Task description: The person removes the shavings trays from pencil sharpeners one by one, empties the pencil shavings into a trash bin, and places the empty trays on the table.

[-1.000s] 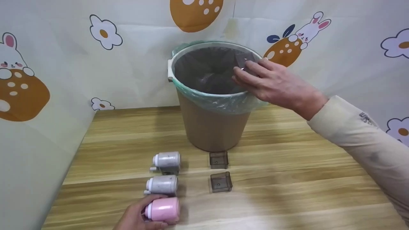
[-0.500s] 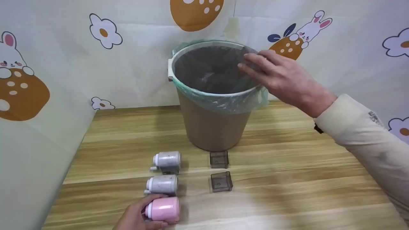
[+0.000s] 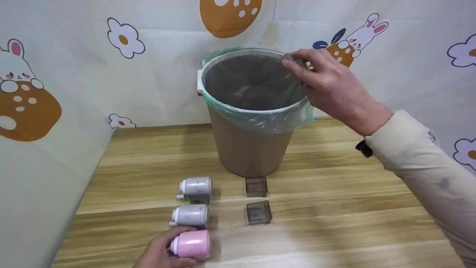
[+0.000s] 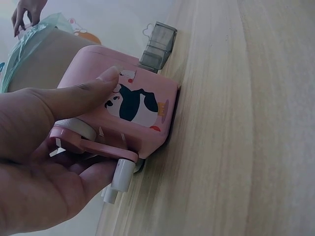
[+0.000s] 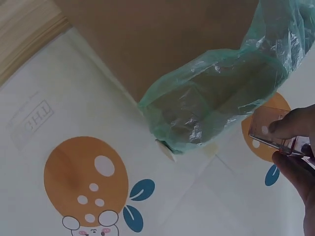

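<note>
My left hand (image 3: 158, 251) grips a pink crank pencil sharpener (image 3: 192, 243) lying on the table. In the left wrist view, my thumb presses its panda-printed side (image 4: 140, 110), and the crank handle (image 4: 123, 174) points towards the camera. Two grey sharpeners (image 3: 198, 185) lie beyond it in a row. High over the right rim of a bin (image 3: 251, 149), my right hand (image 3: 333, 87) pinches a clear shavings drawer (image 5: 266, 120) between thumb and fingers. The drawer is tilted; whether anything is inside cannot be made out. Two more smoky clear drawers (image 3: 259, 213) sit on the table.
A green plastic liner (image 3: 260, 122) folds over the bin's rim, and a pale handle (image 3: 200, 82) juts from its left side. Behind the wooden table (image 3: 353, 208) hangs a printed cloth (image 3: 163, 74). A dark strap piece (image 3: 364, 149) shows beneath the right sleeve.
My right hand has shifted right and slightly up over the bin's rim, turning the drawer to a different tilt. The left hand keeps its hold on the pink sharpener.
</note>
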### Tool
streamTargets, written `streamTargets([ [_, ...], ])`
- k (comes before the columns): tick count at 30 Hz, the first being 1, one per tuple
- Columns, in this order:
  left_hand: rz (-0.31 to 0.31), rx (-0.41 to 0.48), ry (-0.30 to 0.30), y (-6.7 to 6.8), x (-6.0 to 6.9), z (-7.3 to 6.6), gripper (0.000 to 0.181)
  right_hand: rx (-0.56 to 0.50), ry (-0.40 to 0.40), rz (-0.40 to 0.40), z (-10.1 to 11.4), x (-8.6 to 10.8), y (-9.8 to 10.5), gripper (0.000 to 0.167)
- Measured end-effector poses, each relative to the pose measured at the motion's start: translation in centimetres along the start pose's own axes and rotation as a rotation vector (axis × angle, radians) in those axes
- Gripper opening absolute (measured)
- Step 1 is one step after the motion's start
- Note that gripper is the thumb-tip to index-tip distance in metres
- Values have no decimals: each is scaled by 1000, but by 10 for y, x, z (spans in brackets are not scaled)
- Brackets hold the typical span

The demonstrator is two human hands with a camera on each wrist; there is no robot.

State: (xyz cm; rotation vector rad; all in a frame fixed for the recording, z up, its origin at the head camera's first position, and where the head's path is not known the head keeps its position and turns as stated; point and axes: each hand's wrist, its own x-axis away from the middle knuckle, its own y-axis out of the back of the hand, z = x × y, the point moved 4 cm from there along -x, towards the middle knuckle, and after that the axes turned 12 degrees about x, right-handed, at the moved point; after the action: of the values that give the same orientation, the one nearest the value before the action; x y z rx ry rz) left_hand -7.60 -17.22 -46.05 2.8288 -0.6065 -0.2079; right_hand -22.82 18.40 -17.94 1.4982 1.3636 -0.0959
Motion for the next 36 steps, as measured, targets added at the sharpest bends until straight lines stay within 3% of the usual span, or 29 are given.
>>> streamTargets([
  [6, -11, 13, -37, -1, 1, 0, 62, -105, -175, 62, -1, 1, -4, 44],
  [13, 18, 64, 36, -2, 0, 1, 64, -235, -376, 101, -4, 5, -3, 53],
  [19, 16, 64, -7, -1, 2, 2, 62, -334, -515, 123, -3, 9, -3, 54],
  [23, 18, 68, 12, -2, 1, 1, 63, -344, -592, 106, -6, 13, -1, 54],
  [30, 21, 100, 138, -2, 1, -1, 69, -322, -675, 71, -14, 21, 3, 55],
  [36, 23, 117, 120, -2, 1, -4, 67, -396, -723, 67, -12, 24, -2, 54],
])
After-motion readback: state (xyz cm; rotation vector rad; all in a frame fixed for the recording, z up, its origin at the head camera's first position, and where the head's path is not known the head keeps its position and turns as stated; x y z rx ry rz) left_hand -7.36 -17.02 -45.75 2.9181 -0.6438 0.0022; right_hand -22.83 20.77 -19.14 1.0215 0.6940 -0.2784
